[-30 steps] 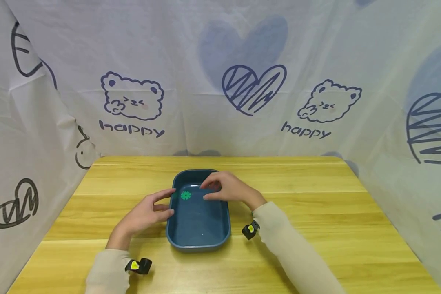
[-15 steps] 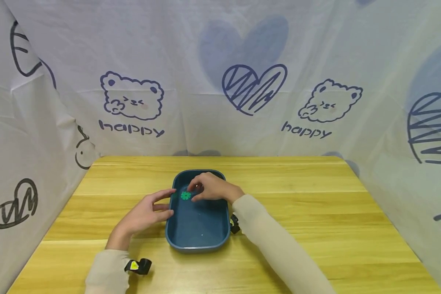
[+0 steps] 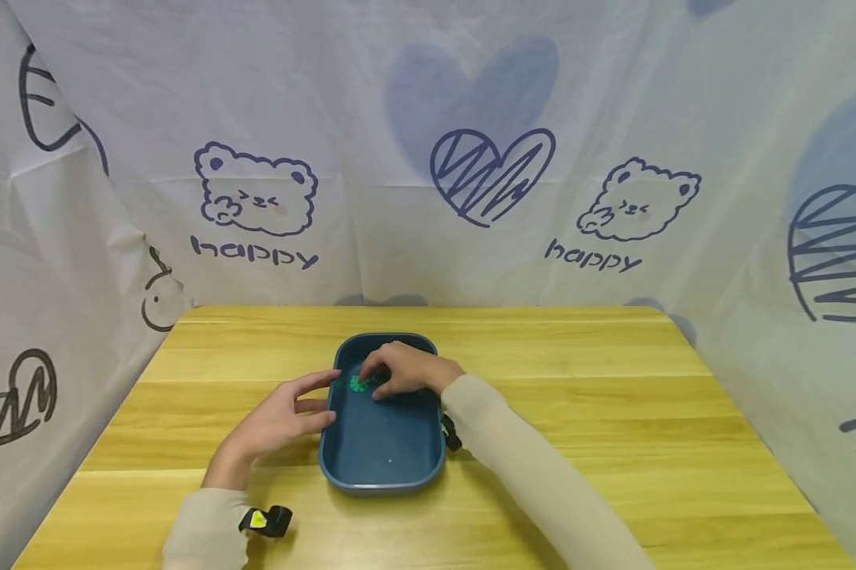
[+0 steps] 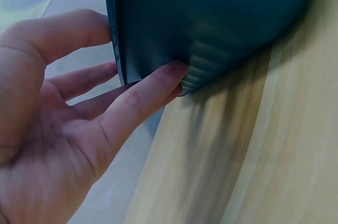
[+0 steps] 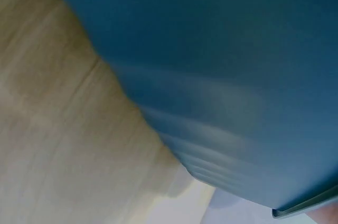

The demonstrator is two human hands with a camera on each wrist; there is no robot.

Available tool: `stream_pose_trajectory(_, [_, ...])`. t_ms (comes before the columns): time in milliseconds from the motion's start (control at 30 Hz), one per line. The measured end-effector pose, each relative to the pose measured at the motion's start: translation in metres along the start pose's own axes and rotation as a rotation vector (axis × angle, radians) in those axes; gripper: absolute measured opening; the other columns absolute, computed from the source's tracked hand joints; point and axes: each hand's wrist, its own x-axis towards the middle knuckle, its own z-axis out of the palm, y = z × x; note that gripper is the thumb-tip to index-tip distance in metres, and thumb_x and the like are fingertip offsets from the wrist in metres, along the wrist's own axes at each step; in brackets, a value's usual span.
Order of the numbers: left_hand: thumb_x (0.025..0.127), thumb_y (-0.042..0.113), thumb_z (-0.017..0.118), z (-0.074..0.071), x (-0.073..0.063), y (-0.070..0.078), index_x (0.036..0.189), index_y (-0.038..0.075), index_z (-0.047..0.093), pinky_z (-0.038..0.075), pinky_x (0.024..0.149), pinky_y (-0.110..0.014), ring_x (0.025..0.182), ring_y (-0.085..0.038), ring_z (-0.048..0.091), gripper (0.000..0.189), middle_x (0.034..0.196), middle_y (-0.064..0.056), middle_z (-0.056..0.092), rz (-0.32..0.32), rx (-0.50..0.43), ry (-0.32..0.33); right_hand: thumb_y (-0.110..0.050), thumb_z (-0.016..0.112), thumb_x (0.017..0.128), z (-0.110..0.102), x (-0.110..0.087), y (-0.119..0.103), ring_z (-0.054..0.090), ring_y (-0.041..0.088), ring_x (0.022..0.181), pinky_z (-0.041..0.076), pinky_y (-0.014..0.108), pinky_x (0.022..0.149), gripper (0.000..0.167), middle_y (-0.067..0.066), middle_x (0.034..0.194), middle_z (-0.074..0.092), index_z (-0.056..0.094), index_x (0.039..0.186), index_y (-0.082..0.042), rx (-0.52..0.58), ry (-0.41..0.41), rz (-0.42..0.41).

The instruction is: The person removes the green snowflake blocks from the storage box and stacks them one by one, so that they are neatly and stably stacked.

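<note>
A dark blue rounded rectangular tray [image 3: 381,455] stands on the wooden table. In it, near the far left corner, lies a green snowflake-shaped disc [image 3: 359,385], notched round its edge. My right hand [image 3: 408,369] reaches over the tray's far right part, fingers bent down. Its index fingertip is at the disc, while the thumb stays a little apart from it. The left hand [image 3: 278,417] rests its spread fingertips against the tray's left side; the left wrist view shows these fingers [image 4: 142,94] on the outer wall. Only the tray's outside fills the right wrist view, hiding the right fingers and disc.
The yellowish wooden table [image 3: 584,427] extends around the tray on all sides. A white cloth [image 3: 399,95] printed with bears and hearts hangs behind and beside it. A black wrist camera [image 3: 269,520] sits at the left sleeve.
From beyond the disc's right, my right hand has moved left and down into the tray, bringing its index fingertip to the disc. The left hand and tray hold nearly the same place.
</note>
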Motion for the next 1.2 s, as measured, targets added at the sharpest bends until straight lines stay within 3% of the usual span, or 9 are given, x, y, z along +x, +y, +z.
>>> stream_pose_trajectory(367, [0.099, 0.008, 0.065, -0.0008, 0.0015, -0.0030, 0.159, -0.001, 0.032, 0.062, 0.098, -0.039, 0.140, -0.050, 0.051, 0.069, 0.164, -0.029, 0.032, 0.010, -0.027, -0.010, -0.011, 0.077, 0.093, 0.0015, 0.0015, -0.0007, 0.065, 0.018, 0.129, 0.051, 0.031, 0.114, 0.032, 0.003, 0.134, 0.072, 0.075, 0.125, -0.011, 0.016, -0.030, -0.023])
stream_pose_trajectory(567, [0.099, 0.007, 0.065, -0.0007, 0.0010, -0.0043, 0.159, -0.002, 0.031, 0.062, 0.097, -0.038, 0.140, -0.051, 0.050, 0.069, 0.164, -0.029, 0.032, 0.010, -0.033, -0.010, -0.009, 0.084, 0.086, 0.0020, 0.0020, -0.0017, 0.071, 0.015, 0.108, 0.058, 0.025, 0.097, 0.032, 0.001, 0.119, 0.077, 0.078, 0.117, -0.013, -0.009, -0.014, -0.013])
stream_pose_trajectory(767, [0.099, 0.006, 0.065, -0.0001, 0.0007, -0.0046, 0.159, -0.003, 0.031, 0.062, 0.097, -0.036, 0.140, -0.051, 0.050, 0.069, 0.164, -0.030, 0.031, 0.014, -0.042, -0.012, -0.010, 0.086, 0.084, 0.0036, 0.0025, -0.0011, 0.065, 0.006, 0.090, 0.055, 0.016, 0.081, 0.028, -0.001, 0.108, 0.077, 0.080, 0.111, -0.016, -0.021, -0.023, 0.033])
stream_pose_trajectory(1000, [0.099, 0.006, 0.065, 0.0000, 0.0011, -0.0045, 0.159, -0.003, 0.031, 0.062, 0.097, -0.036, 0.139, -0.051, 0.050, 0.069, 0.165, -0.030, 0.030, 0.015, -0.040, -0.014, -0.011, 0.082, 0.088, 0.0018, 0.0002, -0.0040, 0.063, 0.007, 0.088, 0.054, 0.017, 0.078, 0.022, 0.001, 0.106, 0.073, 0.080, 0.110, -0.015, -0.032, -0.061, 0.025])
stream_pose_trajectory(1200, [0.099, 0.007, 0.065, 0.0000, 0.0016, -0.0049, 0.159, -0.003, 0.030, 0.062, 0.097, -0.035, 0.140, -0.052, 0.050, 0.070, 0.165, -0.030, 0.029, 0.021, -0.046, -0.017, -0.017, 0.081, 0.090, 0.0024, -0.0005, -0.0042, 0.060, 0.010, 0.093, 0.052, 0.019, 0.082, 0.033, 0.003, 0.114, 0.068, 0.076, 0.123, -0.015, -0.095, -0.068, 0.016])
